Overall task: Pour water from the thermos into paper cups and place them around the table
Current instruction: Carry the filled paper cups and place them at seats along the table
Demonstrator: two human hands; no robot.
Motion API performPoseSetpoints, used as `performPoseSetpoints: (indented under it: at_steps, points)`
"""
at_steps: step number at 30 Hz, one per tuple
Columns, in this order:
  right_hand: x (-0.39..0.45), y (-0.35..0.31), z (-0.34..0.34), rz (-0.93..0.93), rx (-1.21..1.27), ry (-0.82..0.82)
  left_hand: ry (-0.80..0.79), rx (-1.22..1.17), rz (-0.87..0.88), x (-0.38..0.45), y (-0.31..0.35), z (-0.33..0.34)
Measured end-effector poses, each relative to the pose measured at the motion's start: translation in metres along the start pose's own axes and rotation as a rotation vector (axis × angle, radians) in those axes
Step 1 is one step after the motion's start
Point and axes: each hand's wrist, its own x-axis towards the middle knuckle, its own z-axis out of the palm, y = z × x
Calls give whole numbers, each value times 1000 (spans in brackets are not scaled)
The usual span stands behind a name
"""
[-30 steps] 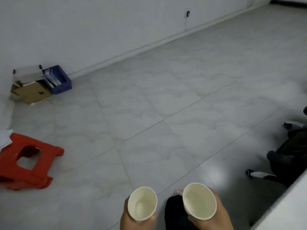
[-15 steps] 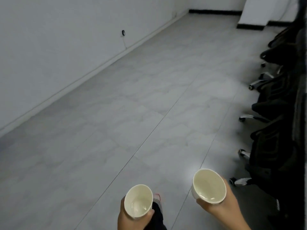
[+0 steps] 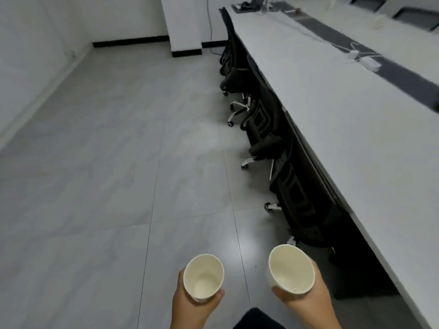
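Long white table (image 3: 332, 96) over grey tiled floor (image 3: 107, 162)

We see black office chairs (image 3: 263, 119) tucked along the table's edge, up beyond our fingers (image 3: 276, 292); white cables and adapters (image 3: 365, 60) lie on its dark centre strip (image 3: 356, 41), further right.

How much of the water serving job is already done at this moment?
Done: both cups look filled. In hand: the left hand holds one paper cup, the right hand another. Left: setting them on the long table, where no cups show yet.

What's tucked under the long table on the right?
Black office chairs are pushed in under the long table edge. Their seats' far sides and anything deeper underneath are hidden.
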Motion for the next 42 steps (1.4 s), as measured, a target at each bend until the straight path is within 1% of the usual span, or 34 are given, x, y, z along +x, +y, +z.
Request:
performPoseSetpoints:
  at_steps: [2,5,7,8,10,11,14,16,18,21,24,27,32,35,37,42]
  points:
    - [16,-4,5,18,22,66,-100,4,23,29,2,16]
    - [53,-13,11,32,64,137,-225,-2,-4,84,-1,41]
    - [88,-25,11,13,84,166,-390,55,-25,123,8,65]
    - [109,-34,11,-12,98,178,-401,64,-5,143,15,80]
    - [155,-53,7,-67,120,205,-314,36,51,184,31,111]
    - [178,-63,4,-85,130,212,-296,34,61,202,44,127]
    - [244,-95,-9,-137,136,261,-302,28,162,257,87,171]
    - [283,-110,-18,-157,130,293,-330,34,190,293,113,198]
    - [313,-117,-25,-150,124,342,-363,9,179,320,132,222]
    - [346,-119,-28,-99,96,438,-412,23,159,357,154,253]
    - [379,-120,-26,-33,122,538,-497,49,177,394,174,286]
    - [420,-125,-19,4,147,660,-628,40,201,439,198,328]
    - [498,-157,1,52,205,933,-959,75,299,521,249,409]
    - [534,-178,15,110,263,1090,-1133,121,309,550,279,457]
    - [555,-187,24,144,273,1166,-1246,155,307,564,294,485]
    - [584,-190,19,222,283,1282,-1393,220,340,582,313,540]
